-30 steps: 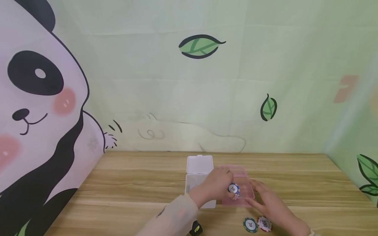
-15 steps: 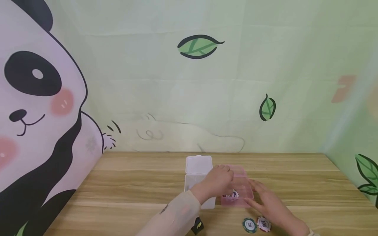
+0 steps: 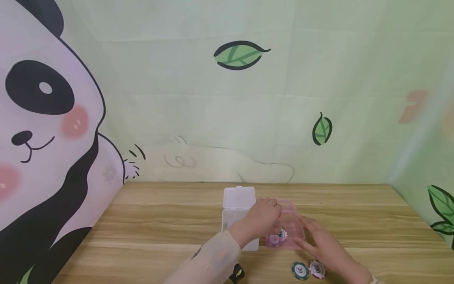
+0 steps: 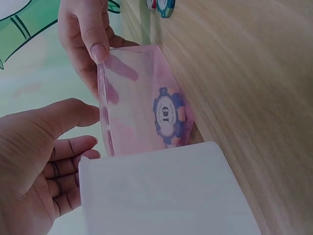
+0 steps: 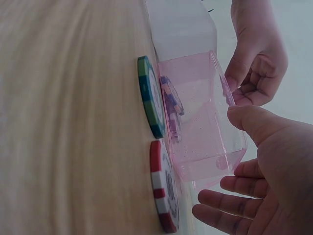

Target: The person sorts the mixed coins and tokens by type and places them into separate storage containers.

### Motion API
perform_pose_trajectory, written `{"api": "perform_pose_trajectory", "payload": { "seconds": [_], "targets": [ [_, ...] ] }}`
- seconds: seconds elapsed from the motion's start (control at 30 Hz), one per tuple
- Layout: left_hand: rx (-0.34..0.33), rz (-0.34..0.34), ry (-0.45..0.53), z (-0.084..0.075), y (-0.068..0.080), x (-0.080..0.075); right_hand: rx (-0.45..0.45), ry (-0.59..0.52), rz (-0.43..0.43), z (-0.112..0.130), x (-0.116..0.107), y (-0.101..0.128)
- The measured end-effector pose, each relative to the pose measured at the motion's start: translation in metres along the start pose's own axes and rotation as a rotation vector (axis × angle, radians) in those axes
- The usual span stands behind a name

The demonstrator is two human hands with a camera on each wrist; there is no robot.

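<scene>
A clear pink box (image 3: 292,221) stands open on the wooden table (image 3: 159,221), next to a white box (image 3: 238,205) with its lid up. A blue "10" chip (image 4: 168,117) lies inside the pink box against its wall. My left hand (image 3: 263,219) hovers over the pink box with fingers loosely curled, holding nothing. My right hand (image 3: 317,238) lies at the box's right side. Its thumb (image 5: 240,117) touches the rim and its fingers (image 5: 220,198) stay straight. A green "20" chip (image 3: 300,271) and a red "100" chip (image 3: 317,269) lie just in front of the box.
A small black and yellow object (image 3: 237,274) sits at the table's near edge under my left sleeve. A panda and leaf backdrop closes off the back and both sides. Bare wood stretches to the left and right of the boxes.
My left hand held the blue chip above the pink box a second ago. It has let go, and the chip now lies inside the box. My right hand has stayed put.
</scene>
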State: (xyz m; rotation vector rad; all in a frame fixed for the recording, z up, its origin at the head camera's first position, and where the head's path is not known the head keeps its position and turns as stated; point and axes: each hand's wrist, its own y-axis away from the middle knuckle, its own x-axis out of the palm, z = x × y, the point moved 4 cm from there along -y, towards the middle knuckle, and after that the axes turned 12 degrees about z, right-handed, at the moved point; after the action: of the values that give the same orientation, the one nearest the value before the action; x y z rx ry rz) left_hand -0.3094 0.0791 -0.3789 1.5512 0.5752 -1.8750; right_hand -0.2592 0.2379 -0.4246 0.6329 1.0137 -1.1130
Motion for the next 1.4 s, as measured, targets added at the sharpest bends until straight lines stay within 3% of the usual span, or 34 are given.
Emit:
{"api": "perform_pose_trajectory", "payload": {
  "seconds": [0.3,0.77,1.03,1.2,1.4],
  "targets": [
    [-0.006,-0.02,0.076,-0.002,0.008,-0.001,0.011,0.004,0.009,-0.001,-0.001,0.0],
    [-0.017,-0.207,0.094,-0.01,0.028,-0.001,-0.034,0.005,-0.027,0.0,0.0,0.001],
    [-0.024,-0.285,0.095,-0.023,0.037,-0.002,-0.027,-0.021,-0.017,0.002,-0.001,0.001],
    [0.002,-0.393,0.081,-0.033,0.044,-0.002,-0.021,-0.022,-0.012,0.002,-0.001,0.0],
    [0.018,-0.392,0.055,-0.04,0.049,-0.001,-0.028,-0.014,-0.014,0.003,-0.001,0.001]
  ]
}}
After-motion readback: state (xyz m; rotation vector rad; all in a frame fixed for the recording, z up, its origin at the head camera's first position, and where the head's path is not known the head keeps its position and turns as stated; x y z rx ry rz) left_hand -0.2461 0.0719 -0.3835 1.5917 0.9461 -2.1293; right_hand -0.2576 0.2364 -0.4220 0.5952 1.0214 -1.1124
